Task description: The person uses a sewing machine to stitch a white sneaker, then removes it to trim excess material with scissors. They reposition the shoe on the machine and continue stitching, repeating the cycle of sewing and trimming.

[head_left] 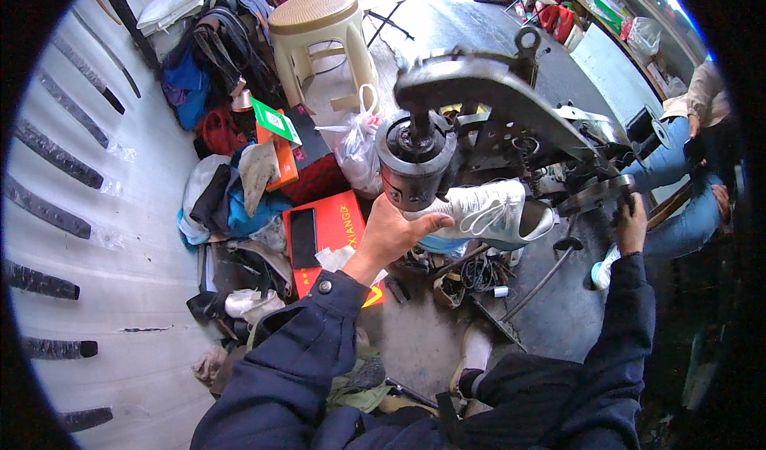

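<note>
Navy sleeves (279, 378) end in hands (399, 238) (633, 225) on white shoe (488, 209) and handwheel (592, 196).

Black machine (487, 89): white sneaker (488, 211) below it, left hand (389, 241) on toe end; right hand (633, 228) at its wheel (594, 196); beige stool (314, 13) left.

Bright white light comes from the top, and the gray floor (447, 23) shines there. The white wall (152, 234) is bright too, and its dark stripes (56, 278) look bent. The lower right is very dark. Round black edges hide the corners.
</note>
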Motion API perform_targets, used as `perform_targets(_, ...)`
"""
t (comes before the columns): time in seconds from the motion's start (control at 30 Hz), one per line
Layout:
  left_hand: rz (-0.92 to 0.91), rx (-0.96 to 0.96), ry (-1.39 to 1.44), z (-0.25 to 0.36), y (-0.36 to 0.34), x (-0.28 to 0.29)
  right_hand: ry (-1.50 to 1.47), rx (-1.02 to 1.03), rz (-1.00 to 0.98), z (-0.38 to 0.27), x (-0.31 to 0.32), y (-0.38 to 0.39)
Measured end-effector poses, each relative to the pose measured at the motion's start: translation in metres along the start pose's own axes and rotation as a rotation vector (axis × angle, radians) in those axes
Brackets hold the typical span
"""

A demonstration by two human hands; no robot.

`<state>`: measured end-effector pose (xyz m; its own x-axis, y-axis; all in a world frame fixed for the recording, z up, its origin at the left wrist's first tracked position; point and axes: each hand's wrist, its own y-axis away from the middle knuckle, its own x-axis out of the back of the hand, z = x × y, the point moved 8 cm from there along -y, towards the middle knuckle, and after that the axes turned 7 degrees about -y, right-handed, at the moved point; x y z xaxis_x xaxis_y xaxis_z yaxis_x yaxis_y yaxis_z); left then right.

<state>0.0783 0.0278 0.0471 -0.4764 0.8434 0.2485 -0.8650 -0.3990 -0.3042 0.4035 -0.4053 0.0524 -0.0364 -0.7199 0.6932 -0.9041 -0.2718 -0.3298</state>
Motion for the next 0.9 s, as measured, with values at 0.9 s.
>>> perform_targets(0.9, -0.051, 0.056, 0.069, -0.003, 0.001, -0.003, -1.138, -0.103, -0.109, -0.236, -0.130, 0.080)
